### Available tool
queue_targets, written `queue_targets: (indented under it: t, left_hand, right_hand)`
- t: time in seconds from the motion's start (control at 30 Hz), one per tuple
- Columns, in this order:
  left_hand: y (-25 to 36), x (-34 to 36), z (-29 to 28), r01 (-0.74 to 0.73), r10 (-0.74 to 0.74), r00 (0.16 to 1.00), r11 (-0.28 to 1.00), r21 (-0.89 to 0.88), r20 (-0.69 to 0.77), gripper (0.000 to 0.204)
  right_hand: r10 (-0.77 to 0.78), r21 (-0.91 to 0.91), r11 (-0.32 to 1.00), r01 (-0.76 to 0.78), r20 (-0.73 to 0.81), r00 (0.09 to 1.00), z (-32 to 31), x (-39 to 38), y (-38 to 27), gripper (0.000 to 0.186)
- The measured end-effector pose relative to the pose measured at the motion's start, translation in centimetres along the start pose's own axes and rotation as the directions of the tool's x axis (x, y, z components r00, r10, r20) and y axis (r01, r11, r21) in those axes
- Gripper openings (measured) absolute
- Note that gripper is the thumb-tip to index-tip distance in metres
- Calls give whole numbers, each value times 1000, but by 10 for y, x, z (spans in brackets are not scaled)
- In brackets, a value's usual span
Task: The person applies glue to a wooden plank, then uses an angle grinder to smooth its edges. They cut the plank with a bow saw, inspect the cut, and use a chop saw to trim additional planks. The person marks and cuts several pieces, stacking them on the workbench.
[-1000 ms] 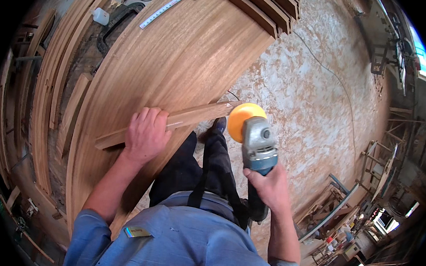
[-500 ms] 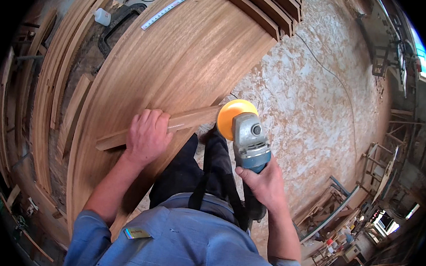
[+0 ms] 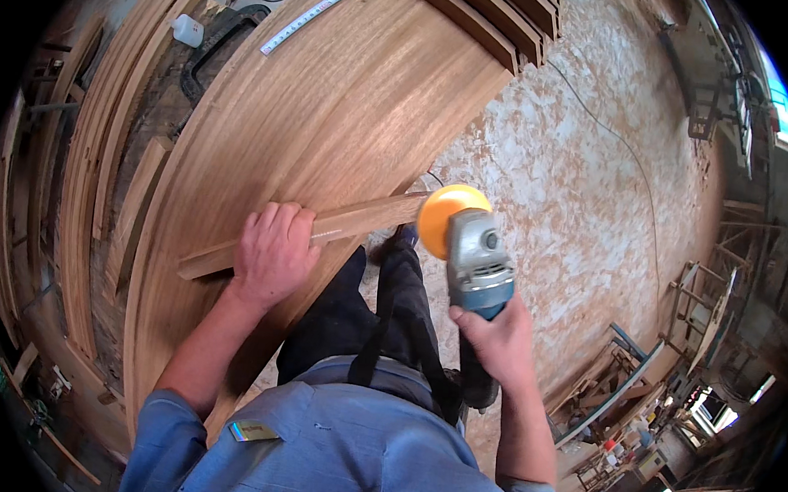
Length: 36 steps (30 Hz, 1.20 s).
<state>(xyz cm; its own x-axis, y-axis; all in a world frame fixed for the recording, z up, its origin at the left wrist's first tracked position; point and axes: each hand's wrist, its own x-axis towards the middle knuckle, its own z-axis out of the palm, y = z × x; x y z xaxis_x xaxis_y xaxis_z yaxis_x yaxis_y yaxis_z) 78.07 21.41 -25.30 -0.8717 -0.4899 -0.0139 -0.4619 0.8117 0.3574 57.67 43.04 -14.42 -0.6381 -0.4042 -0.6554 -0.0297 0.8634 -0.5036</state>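
My left hand [image 3: 272, 252] grips a light wooden strip [image 3: 364, 215] that crosses a large curved wooden panel [image 3: 330, 107], whose near part lies under that hand. My right hand [image 3: 492, 338] is closed round the body of a grey and blue angle grinder [image 3: 481, 269] with a round yellow disc [image 3: 437, 213]. The disc is at the right end of the strip; whether they touch I cannot tell.
A measuring tape [image 3: 313, 17] and stacked dark curved pieces [image 3: 467, 16] lie on the panel's far part. Left are long timbers [image 3: 84, 227], a black clamp [image 3: 202, 63] and a white bottle [image 3: 188, 30]. A cord [image 3: 617, 133] crosses the floor; wooden frames [image 3: 692, 314] stand right.
My right hand and the grinder shifted left about half a second ago and have since moved back to the right. My left hand stays on the strip, nearly still.
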Motion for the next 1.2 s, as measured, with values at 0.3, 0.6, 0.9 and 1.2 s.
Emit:
queue_targets:
  t: [0.3, 0.6, 0.9, 1.2]
  left_hand:
    - [1, 2, 0, -13, 13, 1000, 1000, -3, -14, 37]
    - [3, 2, 0, 14, -15, 1000, 1000, -7, -3, 38]
    - [1, 1, -1, 0, 0, 1000, 1000, -2, -14, 39]
    - [-1, 2, 3, -18, 20, 1000, 997, 73, -20, 42]
  right_hand:
    - [-25, -25, 999, 26, 63, 998, 3, -8, -12, 61]
    - [105, 3, 994, -105, 24, 994, -17, -6, -11, 60]
    - [45, 28, 999, -45, 11, 999, -8, -1, 0, 62]
    - [-48, -40, 998, 51, 76, 996, 9, -14, -6, 62]
